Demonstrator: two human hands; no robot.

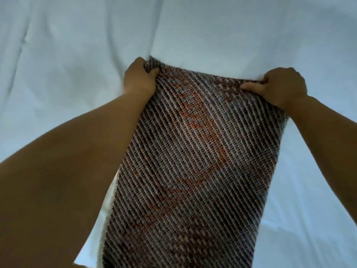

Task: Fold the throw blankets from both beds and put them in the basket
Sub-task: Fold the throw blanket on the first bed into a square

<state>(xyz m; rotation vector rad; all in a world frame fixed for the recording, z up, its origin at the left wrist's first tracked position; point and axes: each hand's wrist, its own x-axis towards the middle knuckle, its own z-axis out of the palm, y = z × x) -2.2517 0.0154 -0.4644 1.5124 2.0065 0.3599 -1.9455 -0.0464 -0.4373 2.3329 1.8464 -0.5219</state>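
A knitted throw blanket (195, 161) with diagonal brown, grey and orange stripes stretches from the bottom of the view up to the middle, over a white bed. My left hand (138, 78) grips its far left corner, fingers curled over the edge. At the far right corner my right hand (282, 86) grips the same edge, thumb on top. The far edge runs taut between the two hands. The near end of the blanket is cut off by the bottom of the view. No basket is in sight.
The white bed sheet (77, 55) fills the view on all sides, with soft creases at the left and top. A pale cream strip (110, 206) shows along the blanket's left side.
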